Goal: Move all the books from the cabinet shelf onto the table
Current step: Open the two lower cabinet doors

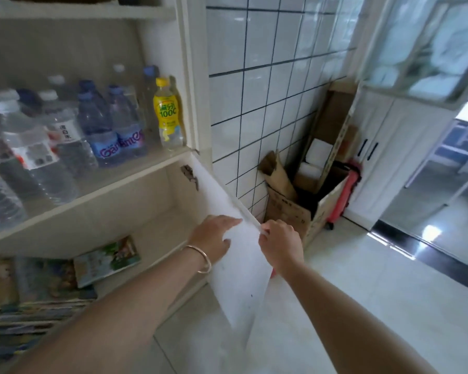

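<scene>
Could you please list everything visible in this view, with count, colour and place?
books: a stack plus one leaning, multicoloured, lower cabinet shelf, left
water bottles: several, clear and blue, middle shelf
lemon drink bottle: one, yellow, right end of the middle shelf
cabinet door: one, white, swung open
cardboard box: one, brown, floor by the tiled wall
left hand: flat on the door's inner face, bangle on wrist
right hand: grips the door's edge

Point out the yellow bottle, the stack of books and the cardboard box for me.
yellow bottle point(166, 112), head view, on its yellow label.
stack of books point(38, 282), head view, on the top cover at lower left.
cardboard box point(289, 214), head view, on its printed front wall.
</scene>
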